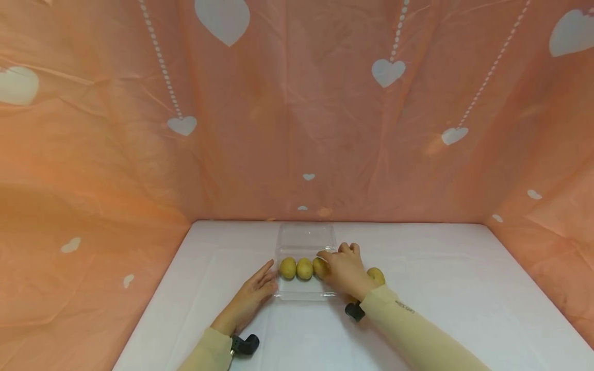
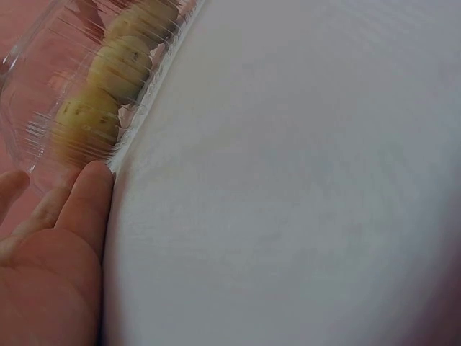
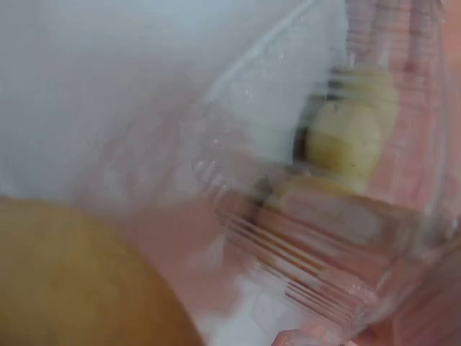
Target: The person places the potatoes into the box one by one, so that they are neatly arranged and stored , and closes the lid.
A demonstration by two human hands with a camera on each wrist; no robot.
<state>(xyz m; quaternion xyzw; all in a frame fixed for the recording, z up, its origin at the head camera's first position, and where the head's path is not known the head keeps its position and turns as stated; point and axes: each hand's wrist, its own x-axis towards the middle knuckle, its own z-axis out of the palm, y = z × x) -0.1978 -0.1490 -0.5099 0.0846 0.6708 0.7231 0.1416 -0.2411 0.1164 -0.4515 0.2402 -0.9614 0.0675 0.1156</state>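
Observation:
Three potatoes lie in a row inside a clear plastic clamshell box, its lid folded back. My left hand rests at the box's left side with fairly straight fingers; in the left wrist view the fingertips are right at the clear wall, beside the nearest potato. My right hand reaches over the box's right side, its fingers around the rightmost potato of the row. Through the ribbed wall in the right wrist view, those fingers partly cover that potato, and the middle potato shows beyond.
Another potato lies on the white table right of the box, partly behind my right wrist. A large blurred potato fills the near corner of the right wrist view. An orange curtain with hearts stands behind the table.

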